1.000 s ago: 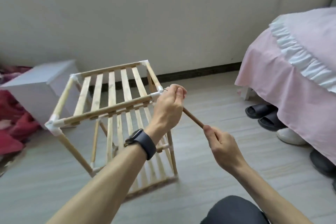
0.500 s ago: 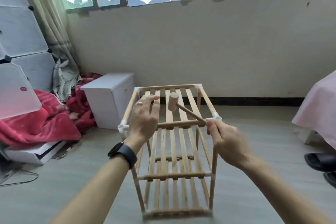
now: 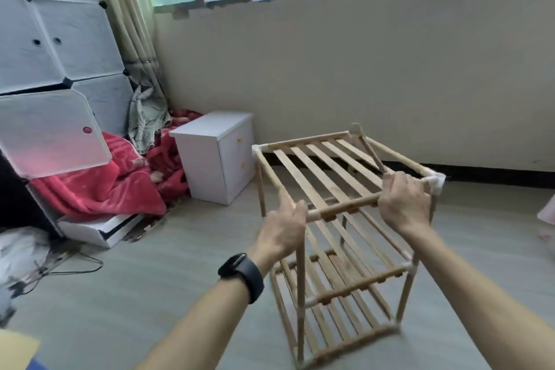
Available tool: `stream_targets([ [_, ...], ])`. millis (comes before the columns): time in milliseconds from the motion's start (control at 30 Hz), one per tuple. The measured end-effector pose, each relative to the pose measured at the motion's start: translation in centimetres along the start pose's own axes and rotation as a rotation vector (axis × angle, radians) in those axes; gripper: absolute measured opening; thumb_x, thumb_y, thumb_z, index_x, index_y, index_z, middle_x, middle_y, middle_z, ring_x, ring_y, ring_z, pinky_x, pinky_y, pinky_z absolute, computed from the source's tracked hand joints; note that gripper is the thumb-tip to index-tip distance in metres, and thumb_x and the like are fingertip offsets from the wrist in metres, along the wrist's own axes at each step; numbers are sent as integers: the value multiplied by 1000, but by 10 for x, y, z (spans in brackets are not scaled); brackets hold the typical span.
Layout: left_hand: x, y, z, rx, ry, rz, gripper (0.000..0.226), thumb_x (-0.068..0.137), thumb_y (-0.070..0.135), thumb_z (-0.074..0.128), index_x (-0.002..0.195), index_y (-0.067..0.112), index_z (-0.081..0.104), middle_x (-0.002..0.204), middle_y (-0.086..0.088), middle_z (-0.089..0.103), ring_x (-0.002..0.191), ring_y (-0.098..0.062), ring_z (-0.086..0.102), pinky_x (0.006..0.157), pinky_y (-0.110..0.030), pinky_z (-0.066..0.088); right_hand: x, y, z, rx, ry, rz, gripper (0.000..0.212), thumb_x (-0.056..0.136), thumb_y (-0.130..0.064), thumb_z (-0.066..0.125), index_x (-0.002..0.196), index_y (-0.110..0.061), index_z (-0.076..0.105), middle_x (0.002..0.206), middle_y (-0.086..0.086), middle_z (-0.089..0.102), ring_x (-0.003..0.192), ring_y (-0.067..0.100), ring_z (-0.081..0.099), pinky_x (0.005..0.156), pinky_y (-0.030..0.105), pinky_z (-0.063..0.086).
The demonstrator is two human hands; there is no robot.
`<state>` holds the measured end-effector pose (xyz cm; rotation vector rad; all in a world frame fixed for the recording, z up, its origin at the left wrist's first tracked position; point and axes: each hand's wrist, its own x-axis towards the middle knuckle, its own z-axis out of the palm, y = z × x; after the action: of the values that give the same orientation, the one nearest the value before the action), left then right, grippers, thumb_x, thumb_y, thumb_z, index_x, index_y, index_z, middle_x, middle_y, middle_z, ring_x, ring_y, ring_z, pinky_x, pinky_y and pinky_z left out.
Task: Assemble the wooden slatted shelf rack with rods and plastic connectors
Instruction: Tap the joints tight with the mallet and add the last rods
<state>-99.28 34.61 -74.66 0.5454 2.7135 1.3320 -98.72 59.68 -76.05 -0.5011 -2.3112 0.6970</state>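
The wooden slatted shelf rack stands upright on the floor with three slatted tiers. White plastic connectors join its rods at the corners. My left hand grips the top tier's near-left corner and hides the connector there. My right hand sits at the right end of the top front rod and holds the handle of a small wooden mallet. The mallet's head points away toward the far right corner, above the slats.
A white nightstand stands left of the rack by the wall. A red blanket, white cube cabinet panels and floor cables fill the left side. A pink bed edge shows at the far right.
The view has swung and the rack now sits further right. My left hand has gone to the near-left top corner. My right hand has lowered onto the front rod with the mallet.
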Motion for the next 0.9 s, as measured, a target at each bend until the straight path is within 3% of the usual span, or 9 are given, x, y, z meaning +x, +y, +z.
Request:
stream_targets([
  [33, -7, 6, 10, 119, -15, 76, 75, 102, 63, 22, 160, 23, -2, 90, 17, 68, 70, -7, 63, 65, -22, 52, 5, 2, -5, -33, -11, 46, 40, 110, -36, 27, 96, -12, 56, 110, 15, 62, 110, 34, 50, 90, 48, 38],
  [100, -12, 13, 23, 343, -29, 248, 85, 95, 76, 15, 157, 18, 15, 99, 10, 68, 88, -11, 65, 78, -32, 54, -3, 2, -19, 58, -10, 74, 37, 110, -34, 29, 97, -14, 57, 113, 11, 60, 118, 35, 50, 99, 54, 40],
  [200, -2, 13, 20, 645, 49, 593, 69, 98, 71, 22, 149, 28, 40, 118, 3, 61, 107, -13, 55, 82, -25, 41, -41, 5, -36, 315, -11, 25, 36, 110, -38, 31, 89, -19, 54, 95, 0, 57, 90, 25, 59, 86, 57, 49],
  [267, 14, 11, 11, 764, 83, 717, 52, 99, 68, 27, 139, 43, 46, 124, 5, 53, 115, -14, 46, 89, -31, 40, -66, 8, -42, 414, -69, 1, 38, 107, -46, 31, 99, -21, 59, 107, -1, 59, 82, 10, 63, 81, 43, 54],
  [367, 41, 14, 11, 784, -40, 645, 48, 97, 69, 23, 126, 43, 51, 130, 7, 51, 127, -17, 43, 111, -45, 36, -74, 9, -50, 521, -199, -34, 36, 110, -35, 34, 102, -12, 61, 118, 5, 62, 87, -9, 60, 76, 11, 49],
  [500, 53, 19, 30, 744, -22, 597, 59, 91, 71, 19, 122, 36, 57, 105, 8, 52, 99, -13, 46, 88, -34, 50, -63, 13, -84, 464, -163, 11, 32, 111, -30, 35, 96, -19, 61, 98, 5, 64, 82, 11, 60, 71, 29, 50],
  [633, 56, 33, 51, 734, -10, 500, 59, 94, 70, 15, 119, 33, 54, 109, 1, 56, 107, -21, 45, 100, -38, 36, -89, 36, -134, 189, -26, -71, 32, 110, -35, 35, 86, -28, 55, 63, -20, 60, 56, 0, 54, 52, 13, 39],
  [767, 55, 55, 77, 691, -11, 355, 71, 89, 64, 1, 113, 31, 59, 120, -11, 63, 116, -31, 47, 109, -56, 21, -114, 61, -181, -109, -52, -84, 36, 106, -42, 36, 78, -30, 54, 56, -17, 60, 49, 9, 56, 42, 23, 35],
  [900, 54, 65, 92, 675, 81, 214, 64, 97, 63, 13, 112, 28, 64, 134, -18, 59, 136, -39, 36, 121, -64, -1, -117, 66, -197, -328, -95, -91, 41, 102, -50, 33, 77, -26, 55, 48, -8, 53, 46, 10, 49, 48, 36, 39],
])
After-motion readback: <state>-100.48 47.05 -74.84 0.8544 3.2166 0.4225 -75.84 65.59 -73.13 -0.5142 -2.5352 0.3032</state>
